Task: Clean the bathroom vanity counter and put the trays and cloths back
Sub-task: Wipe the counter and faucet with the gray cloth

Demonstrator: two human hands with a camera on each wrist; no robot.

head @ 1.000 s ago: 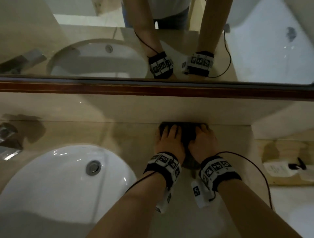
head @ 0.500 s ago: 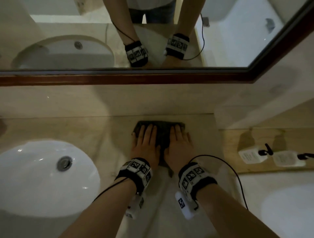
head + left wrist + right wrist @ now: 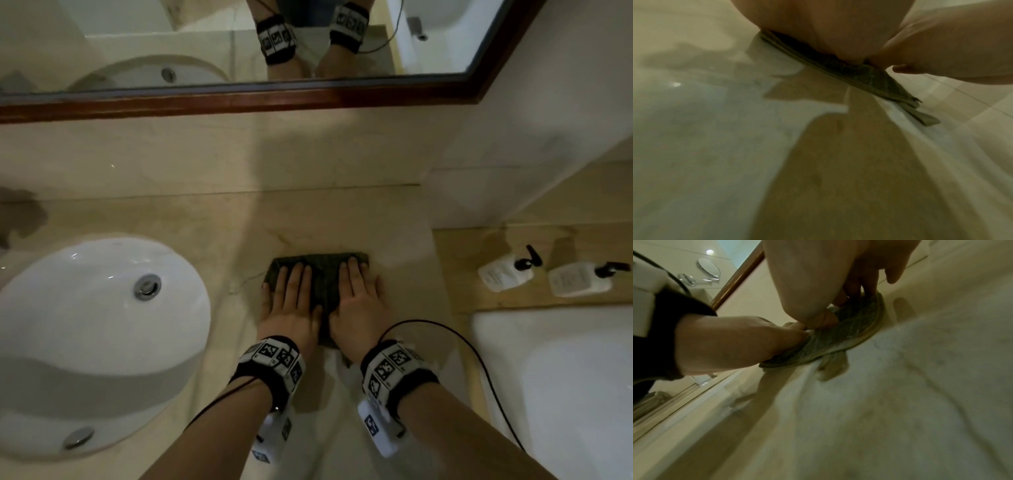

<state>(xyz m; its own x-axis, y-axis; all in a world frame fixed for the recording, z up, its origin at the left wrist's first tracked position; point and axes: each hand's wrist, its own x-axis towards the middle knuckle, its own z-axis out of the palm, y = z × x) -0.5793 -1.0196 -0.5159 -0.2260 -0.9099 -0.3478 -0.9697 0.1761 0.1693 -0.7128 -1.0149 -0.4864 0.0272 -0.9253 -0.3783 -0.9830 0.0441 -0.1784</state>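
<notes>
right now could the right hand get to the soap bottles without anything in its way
Probably yes: the right hand lies flat on the cloth, holding nothing, and the bare counter between it and the soap bottles looks free.

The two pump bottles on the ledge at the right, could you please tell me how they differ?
The nearer bottle sits closer to the counter; the farther bottle lies further right. The nearer bottle's black pump points up and right, while the farther bottle's points more level to the right. Both are white, with black pumps, and share the same wooden ledge.
</notes>
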